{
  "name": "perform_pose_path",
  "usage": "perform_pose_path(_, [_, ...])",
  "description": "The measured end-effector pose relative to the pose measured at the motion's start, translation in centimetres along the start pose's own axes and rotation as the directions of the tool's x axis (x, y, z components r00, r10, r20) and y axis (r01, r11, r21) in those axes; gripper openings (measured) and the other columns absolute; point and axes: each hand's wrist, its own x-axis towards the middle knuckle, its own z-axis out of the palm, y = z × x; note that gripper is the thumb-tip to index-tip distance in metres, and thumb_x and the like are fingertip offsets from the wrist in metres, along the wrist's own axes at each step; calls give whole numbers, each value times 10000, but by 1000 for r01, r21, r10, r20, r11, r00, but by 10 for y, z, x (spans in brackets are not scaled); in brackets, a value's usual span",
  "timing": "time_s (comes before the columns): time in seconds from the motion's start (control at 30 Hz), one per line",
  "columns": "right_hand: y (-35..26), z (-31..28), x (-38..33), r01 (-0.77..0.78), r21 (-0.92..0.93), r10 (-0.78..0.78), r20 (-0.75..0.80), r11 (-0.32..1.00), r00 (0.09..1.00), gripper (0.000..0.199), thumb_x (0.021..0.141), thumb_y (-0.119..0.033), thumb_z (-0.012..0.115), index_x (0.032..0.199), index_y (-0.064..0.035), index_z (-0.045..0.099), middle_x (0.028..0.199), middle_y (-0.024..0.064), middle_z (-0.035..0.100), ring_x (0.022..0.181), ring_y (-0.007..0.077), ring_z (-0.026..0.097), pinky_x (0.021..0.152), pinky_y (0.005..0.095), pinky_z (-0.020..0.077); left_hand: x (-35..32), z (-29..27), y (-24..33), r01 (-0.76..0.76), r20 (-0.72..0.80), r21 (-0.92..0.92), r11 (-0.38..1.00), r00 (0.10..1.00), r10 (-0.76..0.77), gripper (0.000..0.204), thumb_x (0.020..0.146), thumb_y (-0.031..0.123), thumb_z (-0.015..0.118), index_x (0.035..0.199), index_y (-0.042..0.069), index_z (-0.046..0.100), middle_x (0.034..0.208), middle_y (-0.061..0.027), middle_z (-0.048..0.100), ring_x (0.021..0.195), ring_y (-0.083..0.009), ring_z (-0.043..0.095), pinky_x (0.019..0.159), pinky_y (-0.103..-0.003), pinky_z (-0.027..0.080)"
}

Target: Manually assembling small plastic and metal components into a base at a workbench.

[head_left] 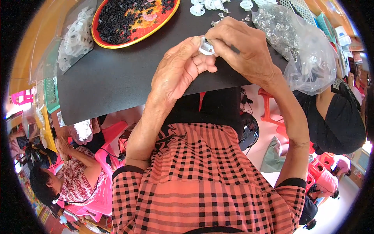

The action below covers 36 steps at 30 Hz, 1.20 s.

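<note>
Over the dark table (113,82), my left hand (177,70) pinches a small white plastic part (206,46) between thumb and fingers. My right hand (245,48) meets it there, its thumb and fingertips closed at the part's upper edge. Something small and dark shows at that edge, but whether it belongs to the part or is a separate piece I cannot tell. Small clear pieces (221,15) lie scattered just beyond my right hand. Several white round parts (197,9) sit at the far edge of the view.
A red and yellow round tray (174,15) of small black pieces (113,23) stands at the far left. Beside it is a bag of white parts (78,37). A clear bag of transparent pieces (278,29) overhangs the table's right edge. People sit at left (78,171) and right (331,117).
</note>
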Motion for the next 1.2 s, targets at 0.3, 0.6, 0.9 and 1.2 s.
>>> perform_pose_path(0.3, [-2,-2,-6,188,-310,-149,143,932,978,193,768,-124,632,949,-62,606,856,49,540,744,230,561,672,332,437,-2,4,0,-6,-17,26,1000,1000,6,303,1002,185,436,1115,-80,530,913,-129,607,779,-184,620,732,-339,559])
perform_pose_path(0.6, [-13,1,-10,134,-361,-92,131,923,987,297,760,-140,584,1031,-20,604,938,71,549,871,234,562,746,337,429,-3,7,-7,-63,-28,184,981,997,69,326,1011,210,418,1117,-75,534,942,-134,621,778,-167,609,732,-317,542])
perform_pose_path(0.9, [-15,8,-20,47,-289,-28,68,956,997,284,761,-82,584,1033,-2,609,951,101,579,884,257,590,768,366,458,-4,7,-8,-53,-40,230,972,997,63,347,1014,239,406,1085,-69,548,896,-126,626,738,-170,608,728,-321,530])
perform_pose_path(1.2, [-8,6,-26,-116,81,119,-30,990,992,298,754,1,601,1048,-38,630,931,116,625,839,298,617,745,379,493,-4,8,-8,-40,-37,249,968,998,51,362,1017,256,394,1066,-65,553,913,-132,633,738,-171,612,707,-328,534])
